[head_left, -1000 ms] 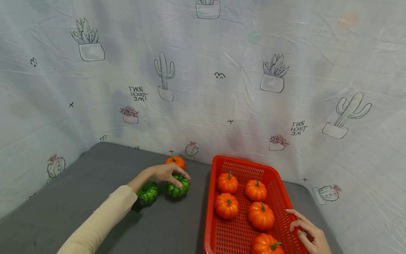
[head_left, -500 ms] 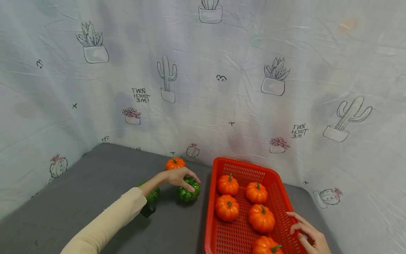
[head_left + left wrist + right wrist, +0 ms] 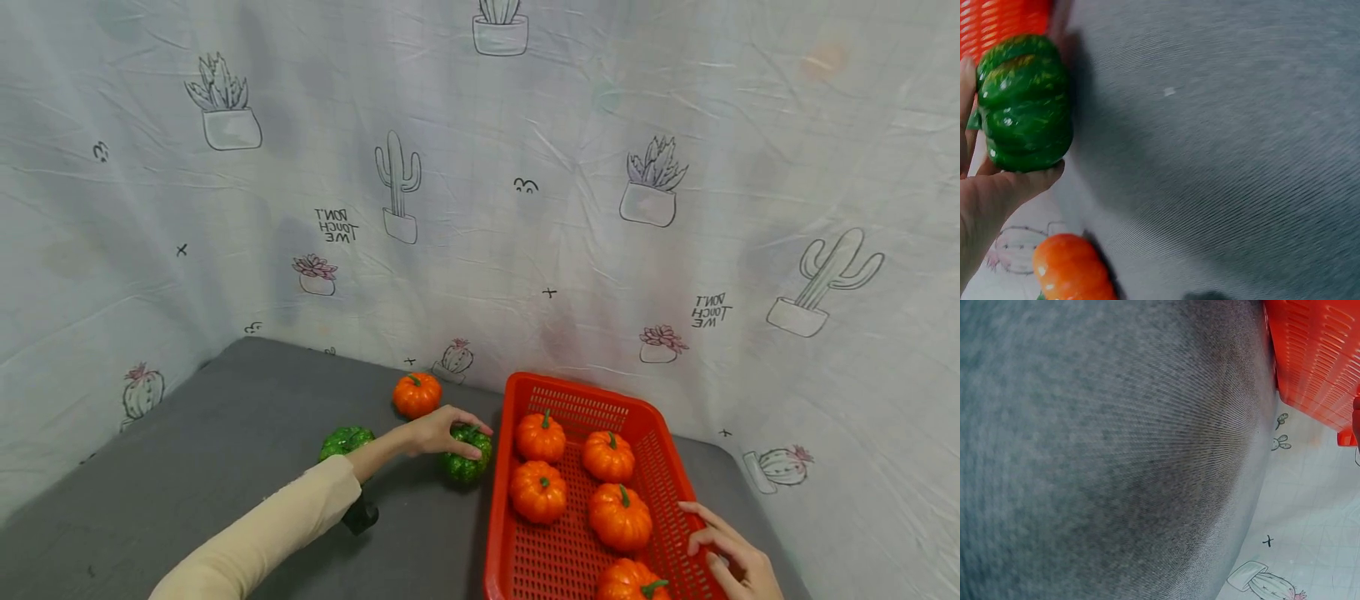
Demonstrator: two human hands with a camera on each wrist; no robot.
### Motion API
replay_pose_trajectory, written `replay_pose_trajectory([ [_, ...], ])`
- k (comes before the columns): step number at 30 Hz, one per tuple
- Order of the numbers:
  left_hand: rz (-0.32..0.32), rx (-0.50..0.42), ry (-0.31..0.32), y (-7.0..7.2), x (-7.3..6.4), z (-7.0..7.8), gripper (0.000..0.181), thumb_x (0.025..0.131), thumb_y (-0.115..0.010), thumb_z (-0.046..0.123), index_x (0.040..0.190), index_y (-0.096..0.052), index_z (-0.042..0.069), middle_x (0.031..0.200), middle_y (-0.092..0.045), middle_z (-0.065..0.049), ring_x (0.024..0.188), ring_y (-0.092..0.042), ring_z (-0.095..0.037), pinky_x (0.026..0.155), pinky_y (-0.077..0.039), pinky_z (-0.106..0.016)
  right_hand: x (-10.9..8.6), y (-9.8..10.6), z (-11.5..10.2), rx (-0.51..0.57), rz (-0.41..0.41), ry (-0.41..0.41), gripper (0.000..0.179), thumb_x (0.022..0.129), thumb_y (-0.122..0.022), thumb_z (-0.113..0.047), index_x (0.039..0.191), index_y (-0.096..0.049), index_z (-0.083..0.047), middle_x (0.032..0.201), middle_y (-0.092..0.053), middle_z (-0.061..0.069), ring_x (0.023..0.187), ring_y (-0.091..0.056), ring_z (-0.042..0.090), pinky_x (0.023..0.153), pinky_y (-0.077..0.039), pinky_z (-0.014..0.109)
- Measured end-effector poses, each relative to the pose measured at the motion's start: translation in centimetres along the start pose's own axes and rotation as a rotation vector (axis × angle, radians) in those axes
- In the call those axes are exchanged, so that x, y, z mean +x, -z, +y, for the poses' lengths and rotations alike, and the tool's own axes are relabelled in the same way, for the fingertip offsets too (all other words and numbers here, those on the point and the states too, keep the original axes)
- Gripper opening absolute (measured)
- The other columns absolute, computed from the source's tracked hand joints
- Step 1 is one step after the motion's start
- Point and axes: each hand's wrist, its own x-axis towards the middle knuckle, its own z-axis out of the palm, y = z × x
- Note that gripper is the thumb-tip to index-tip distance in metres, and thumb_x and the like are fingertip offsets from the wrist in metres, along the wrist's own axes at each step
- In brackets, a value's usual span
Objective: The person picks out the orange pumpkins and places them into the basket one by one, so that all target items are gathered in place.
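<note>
My left hand (image 3: 442, 432) holds a glossy green pumpkin (image 3: 467, 467) by its top, just left of the red basket (image 3: 495, 500). In the left wrist view, the thumb and fingers reach around the green pumpkin (image 3: 1025, 115) on its stem side. A second green pumpkin (image 3: 345, 442) is partly hidden behind the left forearm. Behind the left hand, a small orange pumpkin (image 3: 417, 395) sits on the grey table. At the basket's right rim, my right hand (image 3: 731, 554) has its fingers bent over the edge. Several orange pumpkins (image 3: 619, 517) lie inside the basket.
A whitish curtain with printed cacti (image 3: 480, 208) hangs along the back and sides of the grey table (image 3: 172, 467). Beneath the left forearm shows a black wrist-worn device (image 3: 362, 515). In the right wrist view, the basket's slotted outer wall (image 3: 1316, 362) rises from the table.
The left hand has moved right with the green pumpkin, close to the basket's left side. More of the orange pumpkin behind is uncovered. The right hand stays at the rim.
</note>
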Motion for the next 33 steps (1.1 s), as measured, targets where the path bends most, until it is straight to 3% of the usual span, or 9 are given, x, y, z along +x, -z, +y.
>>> replay_pose_trajectory([
  [2, 0.036, 0.006, -0.018, -0.5, 0.0, -0.3, 0.04, 0.087, -0.072, 0.01, 0.123, -0.062, -0.004, 0.126, -0.061, -0.014, 0.125, -0.048, -0.033, 0.102, -0.039, -0.048, 0.0, 0.0, 0.0, 0.005, -0.004, -0.002, 0.035, 0.086, -0.048, 0.019, 0.084, -0.061, -0.014, 0.129, -0.053, -0.018, 0.078, -0.049, 0.0, 0.042, -0.03, 0.015],
  [9, 0.112, 0.034, -0.051, -1.6, -0.2, -0.2, 0.043, 0.09, -0.07, 0.02, 0.125, -0.061, -0.003, 0.13, -0.059, -0.015, 0.123, -0.05, -0.032, 0.098, -0.044, -0.043, 0.0, 0.0, -0.1, -0.003, 0.008, 0.003, 0.035, 0.086, -0.048, 0.018, 0.083, -0.062, -0.014, 0.128, -0.054, -0.017, 0.089, -0.05, -0.001, 0.046, -0.031, 0.017],
  [13, 0.177, 0.076, -0.041, -2.1, 0.0, -0.2, 0.042, 0.089, -0.07, 0.017, 0.124, -0.062, -0.004, 0.129, -0.059, -0.017, 0.124, -0.05, -0.035, 0.1, -0.042, -0.046, 0.1, 0.1, -0.3, -0.006, 0.003, -0.015, 0.034, 0.087, -0.049, 0.017, 0.083, -0.062, -0.014, 0.128, -0.053, -0.02, 0.074, -0.05, -0.001, 0.042, -0.03, 0.015],
  [16, 0.229, 0.124, -0.044, -2.5, 0.1, -0.4, 0.042, 0.087, -0.072, 0.016, 0.123, -0.063, -0.003, 0.128, -0.059, -0.018, 0.124, -0.05, -0.036, 0.1, -0.042, -0.046, 0.1, 0.2, -0.4, -0.006, -0.012, -0.031, 0.033, 0.088, -0.048, 0.016, 0.083, -0.061, -0.014, 0.128, -0.052, -0.022, 0.057, -0.04, -0.004, 0.038, -0.027, 0.014],
  [22, 0.303, 0.165, -0.067, -3.0, 0.2, -0.7, 0.046, 0.085, -0.074, 0.018, 0.125, -0.062, -0.003, 0.127, -0.06, -0.018, 0.123, -0.05, -0.035, 0.1, -0.041, -0.048, 0.2, 0.3, -0.7, -0.045, -0.001, -0.053, 0.033, 0.089, -0.049, 0.014, 0.082, -0.061, -0.016, 0.126, -0.052, -0.023, 0.066, -0.045, -0.002, 0.042, -0.028, 0.014],
  [24, 0.309, 0.156, -0.077, -3.1, 0.3, -0.8, 0.048, 0.086, -0.073, 0.019, 0.127, -0.06, -0.003, 0.129, -0.058, -0.019, 0.124, -0.049, -0.035, 0.1, -0.041, -0.049, 0.2, 0.3, -0.7, -0.047, 0.0, -0.049, 0.033, 0.089, -0.049, 0.014, 0.082, -0.061, -0.016, 0.126, -0.052, -0.023, 0.068, -0.046, -0.001, 0.043, -0.029, 0.015],
  [28, 0.305, 0.094, -0.08, -3.1, 0.3, -1.2, 0.053, 0.087, -0.072, 0.019, 0.132, -0.056, -0.003, 0.136, -0.052, -0.02, 0.129, -0.044, -0.036, 0.103, -0.038, -0.05, 0.1, 0.3, -0.5, -0.021, -0.024, -0.039, 0.033, 0.089, -0.048, 0.016, 0.083, -0.061, -0.014, 0.128, -0.05, -0.024, 0.05, -0.03, -0.005, 0.038, -0.027, 0.014],
  [31, 0.317, 0.035, -0.076, -3.0, -0.1, -1.4, 0.052, 0.089, -0.07, 0.017, 0.133, -0.054, -0.004, 0.139, -0.048, -0.021, 0.131, -0.041, -0.037, 0.105, -0.035, -0.051, 0.0, 0.2, -0.2, -0.004, -0.036, -0.034, 0.033, 0.089, -0.047, 0.016, 0.084, -0.061, -0.014, 0.129, -0.049, -0.024, 0.046, -0.02, -0.007, 0.036, -0.025, 0.013],
  [33, 0.337, 0.005, -0.073, -2.8, -0.6, -1.4, 0.05, 0.089, -0.069, 0.017, 0.133, -0.055, -0.002, 0.14, -0.047, -0.022, 0.133, -0.039, -0.037, 0.106, -0.033, -0.053, -0.1, 0.2, -0.1, 0.005, -0.037, -0.027, 0.033, 0.089, -0.046, 0.017, 0.084, -0.061, -0.013, 0.13, -0.05, -0.023, 0.046, -0.02, -0.006, 0.036, -0.025, 0.013],
])
